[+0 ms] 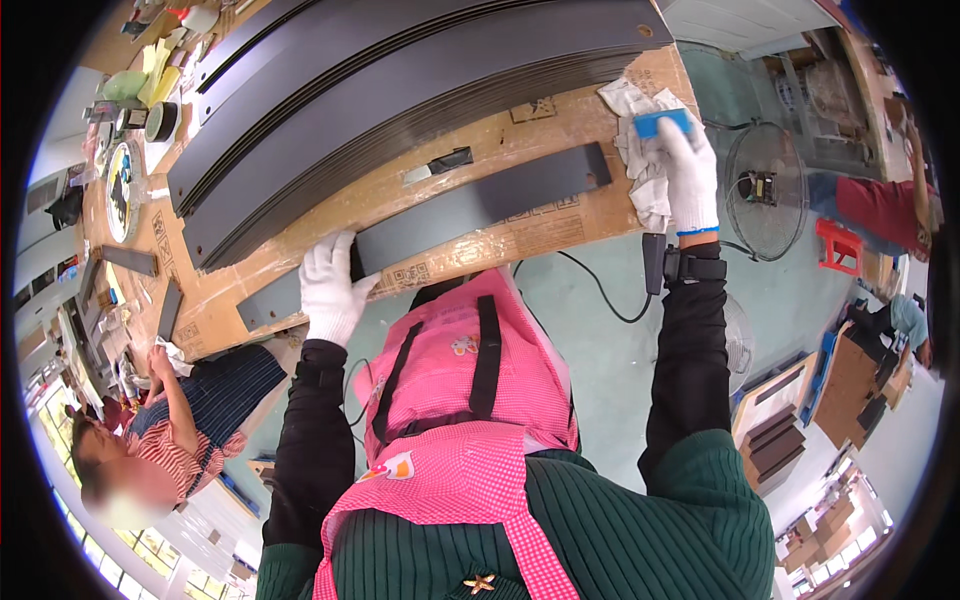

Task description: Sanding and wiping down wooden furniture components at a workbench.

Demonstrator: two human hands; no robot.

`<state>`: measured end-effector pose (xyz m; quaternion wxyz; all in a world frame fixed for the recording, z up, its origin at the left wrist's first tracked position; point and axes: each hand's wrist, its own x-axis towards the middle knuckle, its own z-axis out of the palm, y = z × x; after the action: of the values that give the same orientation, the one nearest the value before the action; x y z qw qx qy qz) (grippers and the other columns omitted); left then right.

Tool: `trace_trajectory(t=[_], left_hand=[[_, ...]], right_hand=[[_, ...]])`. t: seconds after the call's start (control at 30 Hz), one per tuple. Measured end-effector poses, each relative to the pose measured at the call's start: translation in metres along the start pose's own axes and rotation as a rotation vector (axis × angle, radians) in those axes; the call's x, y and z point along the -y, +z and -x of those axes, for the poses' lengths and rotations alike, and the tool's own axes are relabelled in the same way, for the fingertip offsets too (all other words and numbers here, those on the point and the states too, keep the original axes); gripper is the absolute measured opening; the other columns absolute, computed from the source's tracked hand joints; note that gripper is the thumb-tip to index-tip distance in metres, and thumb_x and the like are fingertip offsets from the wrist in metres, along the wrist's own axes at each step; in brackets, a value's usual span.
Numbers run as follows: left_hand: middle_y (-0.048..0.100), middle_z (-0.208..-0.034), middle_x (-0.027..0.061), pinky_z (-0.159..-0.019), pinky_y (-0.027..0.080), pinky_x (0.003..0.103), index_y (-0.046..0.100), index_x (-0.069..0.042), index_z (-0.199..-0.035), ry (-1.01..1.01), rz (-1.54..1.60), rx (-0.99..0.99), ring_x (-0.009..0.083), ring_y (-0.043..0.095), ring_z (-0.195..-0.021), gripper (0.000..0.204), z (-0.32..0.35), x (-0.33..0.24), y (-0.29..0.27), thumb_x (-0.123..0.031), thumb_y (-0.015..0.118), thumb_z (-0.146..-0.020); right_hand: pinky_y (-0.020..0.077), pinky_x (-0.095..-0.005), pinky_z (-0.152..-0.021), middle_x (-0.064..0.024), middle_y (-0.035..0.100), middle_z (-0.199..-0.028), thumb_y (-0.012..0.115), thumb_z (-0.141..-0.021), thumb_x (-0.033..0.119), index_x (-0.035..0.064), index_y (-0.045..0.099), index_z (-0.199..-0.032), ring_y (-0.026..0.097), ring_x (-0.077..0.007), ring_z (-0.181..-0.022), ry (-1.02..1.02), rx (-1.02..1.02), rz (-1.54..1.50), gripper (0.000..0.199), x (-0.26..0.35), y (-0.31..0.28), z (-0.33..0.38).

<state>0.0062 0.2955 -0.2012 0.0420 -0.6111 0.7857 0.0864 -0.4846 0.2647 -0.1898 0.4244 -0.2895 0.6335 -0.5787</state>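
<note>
Pink gingham apron [455,440] fills my near view. Beyond it my left hand [333,285], in a white glove, lies flat with fingers spread on the long dark metal strip [470,212], pinning it to the cardboard-covered bench [560,110]. My right hand [685,170] closes around a blue block [662,122] over a white rag [640,170] at the strip's right end.

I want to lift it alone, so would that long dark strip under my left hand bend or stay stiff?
The long dark strip looks thin and flat like the stacked dark panels, so it would probably sag if lifted by one end. Its smooth finish may slip in the gloved left hand. It lies flat on the cardboard-covered table, so rolling seems unlikely.
</note>
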Motion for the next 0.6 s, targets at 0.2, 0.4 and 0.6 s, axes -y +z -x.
trace_trajectory(t=[0.2, 0.4, 0.6], left_hand=[[0.058, -0.121, 0.0118, -0.103, 0.047, 0.047, 0.054, -0.017, -0.144, 0.019, -0.03, 0.033, 0.0337, 0.055, -0.117, 0.087, 0.003, 0.025, -0.003, -0.035, 0.093, -0.068], [0.058, -0.12, 0.0122, -0.102, 0.047, 0.047, 0.055, -0.017, -0.143, 0.016, -0.024, 0.057, 0.0339, 0.055, -0.116, 0.087, 0.001, 0.024, -0.006, -0.035, 0.093, -0.068], [0.059, -0.129, 0.0075, -0.102, 0.046, 0.046, 0.055, -0.014, -0.142, 0.01, -0.041, 0.062, 0.0307, 0.056, -0.118, 0.088, 0.0, 0.023, -0.007, -0.034, 0.093, -0.066]], right_hand=[[0.0429, -0.0259, -0.058, 0.0017, 0.062, -0.073, 0.076, -0.092, 0.03, 0.0049, 0.069, -0.096, 0.057, -0.0073, -0.065, 0.008, 0.064, 0.519, 0.026, -0.016, 0.027, 0.003], [0.043, -0.0274, -0.06, 0.0011, 0.062, -0.07, 0.077, -0.09, 0.03, 0.0033, 0.07, -0.096, 0.054, -0.0082, -0.064, -0.093, 0.117, 0.567, 0.028, -0.021, 0.045, -0.015], [0.0445, -0.0296, -0.06, -0.0003, 0.062, -0.07, 0.077, -0.089, 0.028, 0.0028, 0.071, -0.094, 0.055, -0.0095, -0.064, 0.011, 0.062, 0.576, 0.026, -0.018, 0.047, -0.013]])
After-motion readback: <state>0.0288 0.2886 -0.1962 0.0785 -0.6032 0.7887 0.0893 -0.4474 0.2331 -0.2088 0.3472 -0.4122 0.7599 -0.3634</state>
